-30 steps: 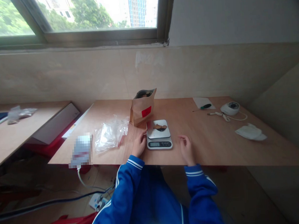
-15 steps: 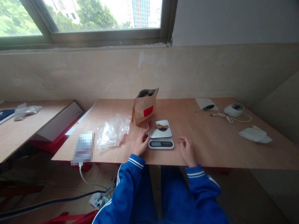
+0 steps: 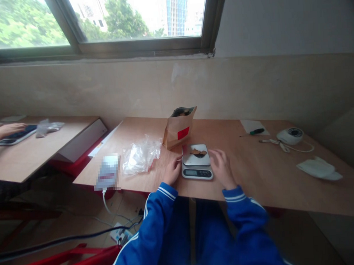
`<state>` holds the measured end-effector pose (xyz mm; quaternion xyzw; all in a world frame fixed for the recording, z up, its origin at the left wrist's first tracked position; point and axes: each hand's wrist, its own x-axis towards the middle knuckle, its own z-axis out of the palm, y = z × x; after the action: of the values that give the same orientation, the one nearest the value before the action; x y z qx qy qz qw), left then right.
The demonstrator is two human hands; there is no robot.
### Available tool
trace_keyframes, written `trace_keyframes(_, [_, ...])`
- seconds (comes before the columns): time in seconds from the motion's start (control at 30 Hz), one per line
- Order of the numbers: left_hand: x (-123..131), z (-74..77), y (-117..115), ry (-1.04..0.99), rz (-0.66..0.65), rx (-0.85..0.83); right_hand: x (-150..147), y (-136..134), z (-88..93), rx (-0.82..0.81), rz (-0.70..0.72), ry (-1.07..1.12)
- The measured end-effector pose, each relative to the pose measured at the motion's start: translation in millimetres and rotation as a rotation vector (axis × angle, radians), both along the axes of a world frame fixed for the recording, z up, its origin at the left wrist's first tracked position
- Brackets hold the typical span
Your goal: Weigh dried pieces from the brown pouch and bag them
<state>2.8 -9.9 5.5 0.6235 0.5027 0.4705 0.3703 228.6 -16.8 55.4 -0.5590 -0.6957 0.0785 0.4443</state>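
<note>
The wooden table (image 3: 255, 176) fills the middle of the view and reaches from the near edge to the wall under the window (image 3: 131, 17). A second table (image 3: 34, 154) stands to the left, a bit apart, and on it another person's hand (image 3: 5, 130) rests on a dark keyboard (image 3: 17, 135).

Near the far middle of the main table stands a brown paper bag (image 3: 179, 128) with a red label, upright and open at the top. To its left lies a heap of clear plastic bags (image 3: 141, 154). At the right side of the table lies a white cloth (image 3: 318, 168), and beyond it a round white device (image 3: 290, 135) with a cable.

The kitchen scale (image 3: 196, 162) sits near the front edge, just in front of the paper bag. On its plate lie some brown dried pieces (image 3: 199, 152); the display faces the person.

The left hand (image 3: 172, 171) rests on the table with its fingers touching the left side of the scale. The right hand (image 3: 222, 167) lies at the right side of the scale, fingers spread loosely and empty, with fingertips close to the plate; I cannot tell if they touch it. The 2 hands are apart, 1 on each side of the scale, and neither one grips anything.

Far right, a small screwdriver (image 3: 255, 132) with a green handle lies on a sheet of paper (image 3: 248, 125).
</note>
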Motion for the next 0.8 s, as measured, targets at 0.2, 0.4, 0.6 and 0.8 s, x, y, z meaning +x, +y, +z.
trace_keyframes(0.2, [0, 2.3, -1, -0.022, 0.02, -0.006, -22, 35, 7.8, -0.123, 0.029, -0.257])
trace_keyframes(0.4, [-1, -3.5, 0, -0.035, 0.023, -0.028, -3, 35, 0.8, -0.046, -0.036, -0.214])
trace_keyframes(0.6, [-2, -0.1, 0, -0.023, 0.035, -0.04, 53, 19, -21.6, 0.053, -0.288, -0.083])
trace_keyframes(0.8, [-1, 3.7, -2, -0.029, 0.048, -0.032, 79, 13, -52.8, -0.05, -0.331, -0.085])
